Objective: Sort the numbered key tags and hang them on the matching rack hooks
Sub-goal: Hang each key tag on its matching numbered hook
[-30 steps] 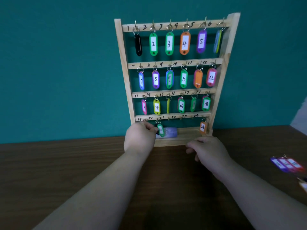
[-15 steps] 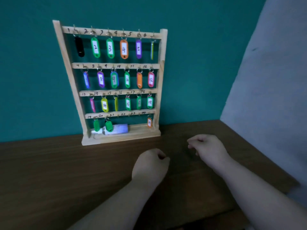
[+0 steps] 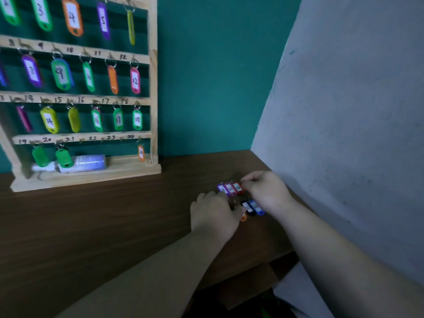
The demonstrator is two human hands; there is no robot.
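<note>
The wooden key rack (image 3: 153,88) leans against the teal wall at the left, and most of its hooks carry coloured tags. In its bottom row hang two green tags (image 3: 52,156) and an orange tag 24 (image 3: 141,153). Loose tags lie on the brown table (image 3: 91,226) by the right wall: purple 21 (image 3: 221,188), pink 22 (image 3: 230,188), red 23 (image 3: 238,187), a black one (image 3: 247,207) and a blue one (image 3: 257,206). My right hand (image 3: 267,191) pinches at the ring end of the red tag 23. My left hand (image 3: 214,215) lies curled beside the purple tag. An orange tag (image 3: 243,218) peeks from under it; its fingertips are hidden.
A white and purple roll (image 3: 85,162) lies on the rack's base shelf. A grey wall (image 3: 344,111) bounds the table on the right. The table's front edge drops off at the lower right, near my right forearm.
My view has swung right and come closer. Both hands have left the rack's bottom row, crossed the table and now sit on the loose tags by the grey wall.
</note>
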